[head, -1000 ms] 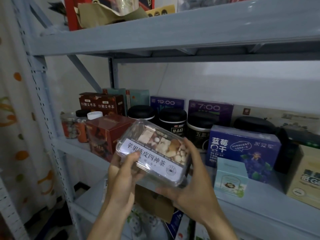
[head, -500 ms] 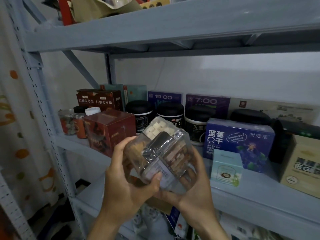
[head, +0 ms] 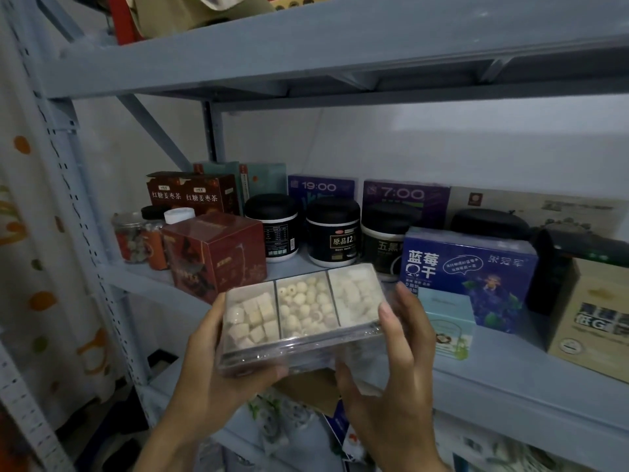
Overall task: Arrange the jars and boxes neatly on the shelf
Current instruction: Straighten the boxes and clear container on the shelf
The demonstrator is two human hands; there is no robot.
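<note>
1. Holding the clear box (head: 303, 315) at each end, the left hand (head: 218, 366) and right hand (head: 391, 369) keep it in the air just before the shelf (head: 510, 379); each grip curls round it.
2. Behind it, jars (head: 333, 231) and boxes (head: 466, 264) already stand in rough rows, a red box (head: 214, 257) at an angle.
3. Left, by my judgement: set the clear box down and square up the front items.

We face a grey-blue metal rack (head: 340, 52) with perforated uprights against a white wall (head: 442, 148). On our left hangs a pale curtain (head: 23, 233) with orange and green spots. The light is dim.
</note>
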